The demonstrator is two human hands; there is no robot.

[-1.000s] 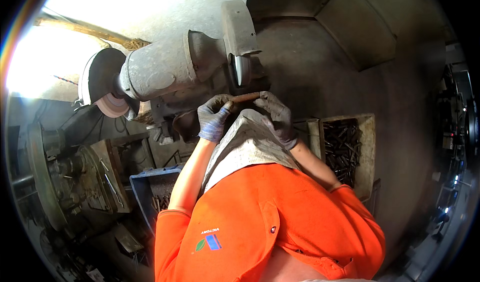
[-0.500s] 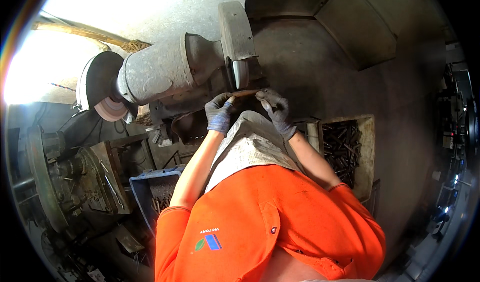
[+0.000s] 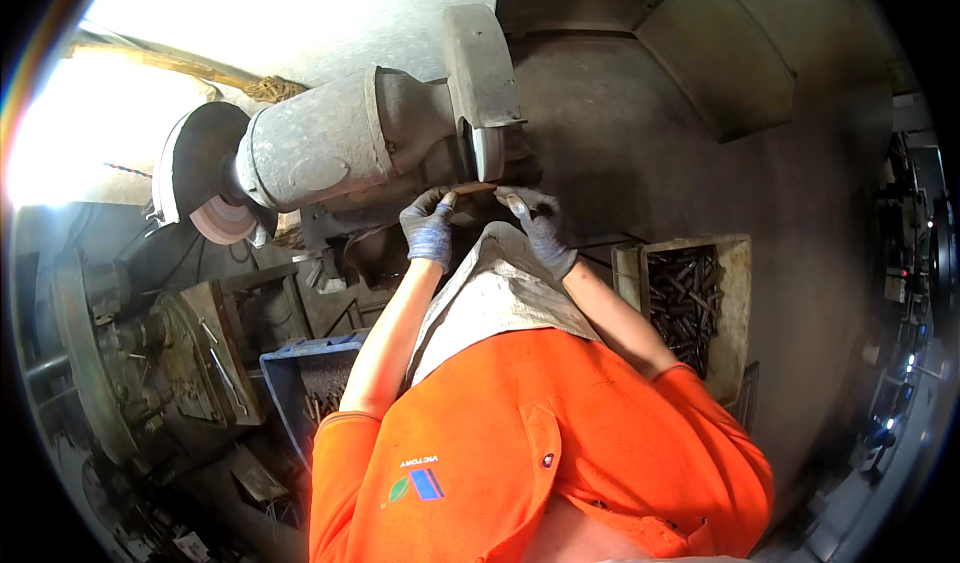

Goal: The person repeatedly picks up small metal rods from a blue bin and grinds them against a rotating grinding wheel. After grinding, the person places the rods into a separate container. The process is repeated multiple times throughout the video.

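Observation:
My left hand [image 3: 430, 228] and my right hand [image 3: 538, 225], both in grey gloves, grip the two ends of a short rusty metal rod [image 3: 472, 189]. The rod lies level against the lower edge of the right grinding wheel [image 3: 487, 153] of a large grey bench grinder [image 3: 330, 143]. A pale cloth apron [image 3: 495, 293] hangs below my hands, over my orange shirt.
The grinder's left wheel [image 3: 222, 225] is bare, at the left. A wooden box [image 3: 738, 293] with several dark metal rods stands at the right. A blue crate [image 3: 300, 383] with more rods sits lower left, beside dark machine parts [image 3: 100, 363]. Concrete floor spreads to the upper right.
Both hands have carried the rod up and a little left, from in front of the grinder to its right wheel.

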